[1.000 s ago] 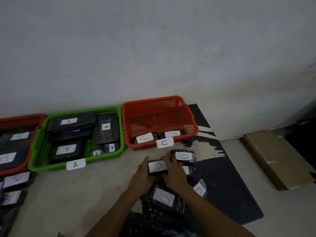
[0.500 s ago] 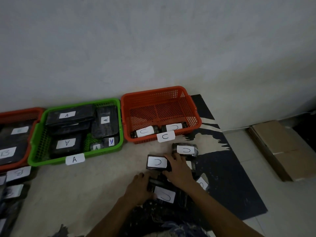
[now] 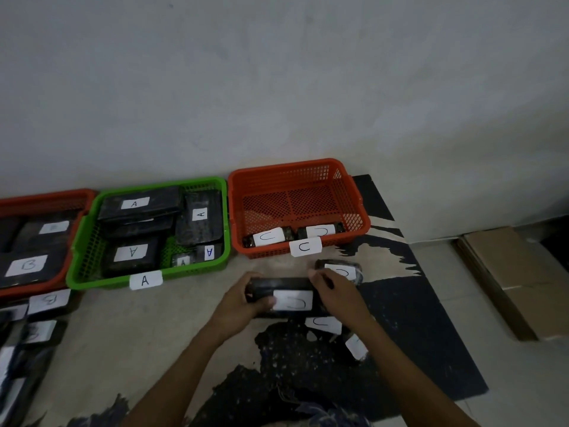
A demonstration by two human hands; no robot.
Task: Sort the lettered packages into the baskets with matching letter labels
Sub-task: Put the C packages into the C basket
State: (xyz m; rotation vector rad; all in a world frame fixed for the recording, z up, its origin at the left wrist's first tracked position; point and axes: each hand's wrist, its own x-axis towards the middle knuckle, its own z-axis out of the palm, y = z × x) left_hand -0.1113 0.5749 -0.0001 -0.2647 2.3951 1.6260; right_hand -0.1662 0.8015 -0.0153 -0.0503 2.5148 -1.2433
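Where the two forearms come in from the bottom edge, both hands meet on one long black package held just above the floor; its white label reads "C". Left hand grips the package's left end, fingers curled over the far edge and thumb lying on the top face beside the label. Right hand grips the right end, fingers curled over the top. Under the right wrist lies another package with a "C" label, and nearer still a small one with a white label whose letter cannot be read. Just beyond the right hand, a further "C" package lies on the floor. Beyond that, the orange basket carries a "C" tag on its near rim and holds two "C" packages along the near wall. Touching its left side, the green basket is tagged "A" and holds several packages labelled "A". Far left, another orange basket holds a package marked "B"; loose packages, one marked "B", lie in front of it.
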